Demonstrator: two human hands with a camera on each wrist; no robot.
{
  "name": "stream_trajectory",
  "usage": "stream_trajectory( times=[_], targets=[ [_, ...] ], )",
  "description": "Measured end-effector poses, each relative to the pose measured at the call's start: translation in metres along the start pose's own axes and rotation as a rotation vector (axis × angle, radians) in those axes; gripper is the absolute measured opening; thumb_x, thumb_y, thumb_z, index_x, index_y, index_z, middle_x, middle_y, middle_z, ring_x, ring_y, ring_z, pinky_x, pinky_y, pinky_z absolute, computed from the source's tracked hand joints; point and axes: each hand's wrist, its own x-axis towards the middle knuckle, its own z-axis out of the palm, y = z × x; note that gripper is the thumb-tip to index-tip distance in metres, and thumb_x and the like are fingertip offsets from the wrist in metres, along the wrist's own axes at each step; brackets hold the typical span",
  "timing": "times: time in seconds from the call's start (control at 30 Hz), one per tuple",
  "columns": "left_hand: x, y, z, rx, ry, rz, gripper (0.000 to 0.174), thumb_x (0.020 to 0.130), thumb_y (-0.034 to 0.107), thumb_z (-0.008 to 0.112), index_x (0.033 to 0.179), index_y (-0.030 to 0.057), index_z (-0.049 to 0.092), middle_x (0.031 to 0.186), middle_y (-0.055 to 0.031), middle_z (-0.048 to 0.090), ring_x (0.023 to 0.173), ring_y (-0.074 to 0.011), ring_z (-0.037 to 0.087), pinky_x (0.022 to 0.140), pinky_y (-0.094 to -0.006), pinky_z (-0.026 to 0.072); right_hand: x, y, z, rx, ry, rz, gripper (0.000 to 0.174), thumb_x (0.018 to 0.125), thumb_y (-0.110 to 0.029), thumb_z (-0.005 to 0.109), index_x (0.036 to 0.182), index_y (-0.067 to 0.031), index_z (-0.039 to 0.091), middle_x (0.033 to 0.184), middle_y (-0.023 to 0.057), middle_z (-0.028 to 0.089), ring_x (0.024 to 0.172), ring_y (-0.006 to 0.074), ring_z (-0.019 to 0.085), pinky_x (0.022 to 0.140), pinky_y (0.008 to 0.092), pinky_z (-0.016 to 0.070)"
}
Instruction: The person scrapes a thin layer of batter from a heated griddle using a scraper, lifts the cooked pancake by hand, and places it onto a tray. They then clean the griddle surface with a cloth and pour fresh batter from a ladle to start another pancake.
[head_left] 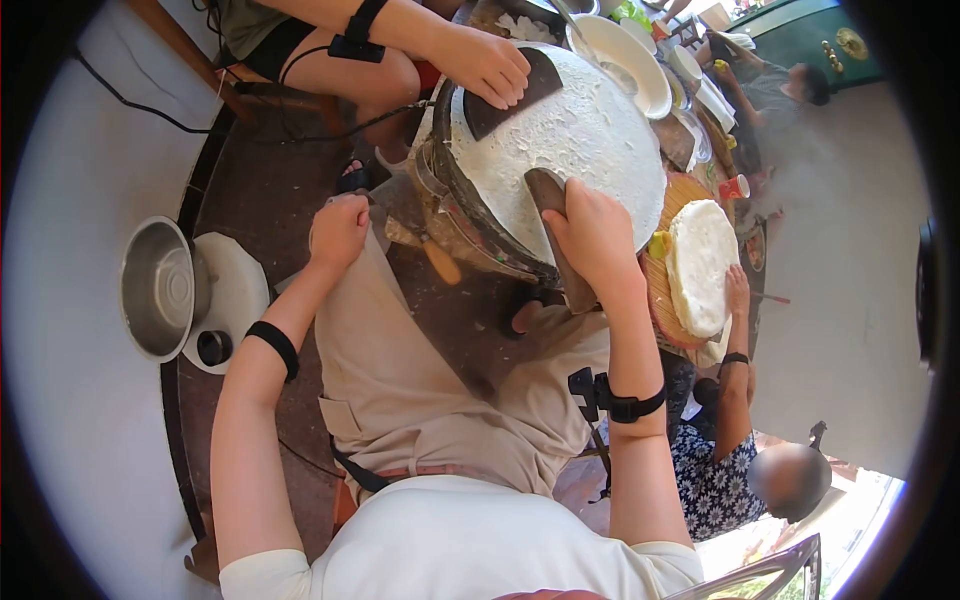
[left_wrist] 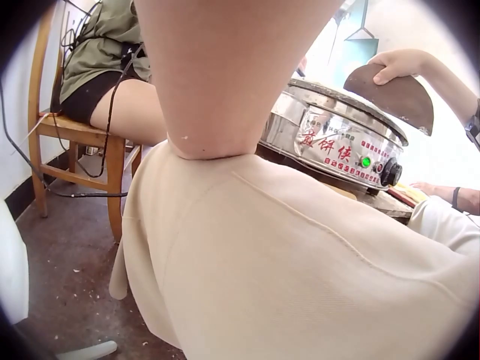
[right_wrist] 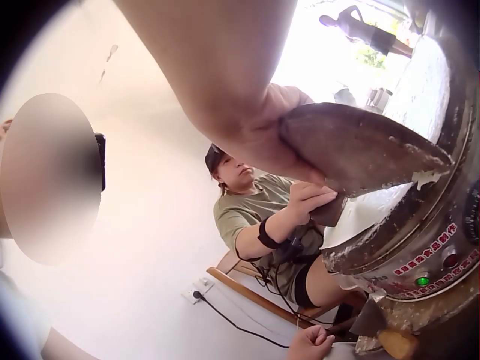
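Head cam: my right hand [head_left: 595,235] has its fingers curled round a dark scraper [head_left: 543,186], blade down on the white batter sheet [head_left: 590,130] near the round griddle's [head_left: 450,190] closest rim. The right wrist cam adds the blade edge touching the batter.

My left hand [head_left: 338,232] rests on my knee, loosely curled and holding nothing. On the left wrist cam my forearm blocks it, but you do get the griddle's green light [left_wrist: 365,161].

Another person's hand [head_left: 490,65] presses a second scraper [head_left: 500,105] on the far side. A steel bowl [head_left: 158,288] sits on the floor to my left.
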Motion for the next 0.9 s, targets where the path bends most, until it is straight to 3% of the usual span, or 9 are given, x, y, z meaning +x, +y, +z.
stream_trajectory(
  times=[0.27, 0.47, 0.9],
  targets=[
    [0.003, 0.003, 0.002, -0.029, 0.028, 0.026, 0.014, 0.067, 0.002, 0.053, 0.062, 0.0049, 0.04, 0.062, -0.0137, 0.048, 0.062, -0.0352, 0.052, 0.052, -0.0409, 0.0378, 0.015, -0.015, 0.008, 0.058, -0.036, -0.075, 0.025, 0.074, -0.018, 0.065, 0.08, 0.0, 0.048, 0.067, 0.0191, 0.058, 0.069, 0.0373, 0.058, 0.064, 0.0443, 0.0448],
    [0.002, 0.003, 0.0, 0.023, 0.003, 0.03, 0.011, 0.067, 0.004, 0.054, 0.062, 0.0073, 0.045, 0.066, -0.0106, 0.052, 0.065, -0.0332, 0.054, 0.055, -0.0409, 0.0411, 0.013, -0.032, 0.01, 0.06, -0.039, -0.165, 0.025, 0.073, -0.017, 0.066, 0.079, -0.0005, 0.048, 0.063, 0.0178, 0.057, 0.066, 0.0357, 0.059, 0.061, 0.0429, 0.0456],
    [0.002, 0.001, 0.004, 0.017, 0.006, 0.015, 0.012, 0.066, 0.004, 0.055, 0.062, 0.0067, 0.044, 0.065, -0.0107, 0.052, 0.065, -0.0328, 0.053, 0.056, -0.0407, 0.0407, 0.003, -0.051, 0.023, -0.065, -0.042, -0.169, 0.02, 0.076, -0.014, 0.062, 0.078, -0.0012, 0.047, 0.059, 0.0136, 0.059, 0.061, 0.0316, 0.061, 0.054, 0.0401, 0.0466]
  ],
)
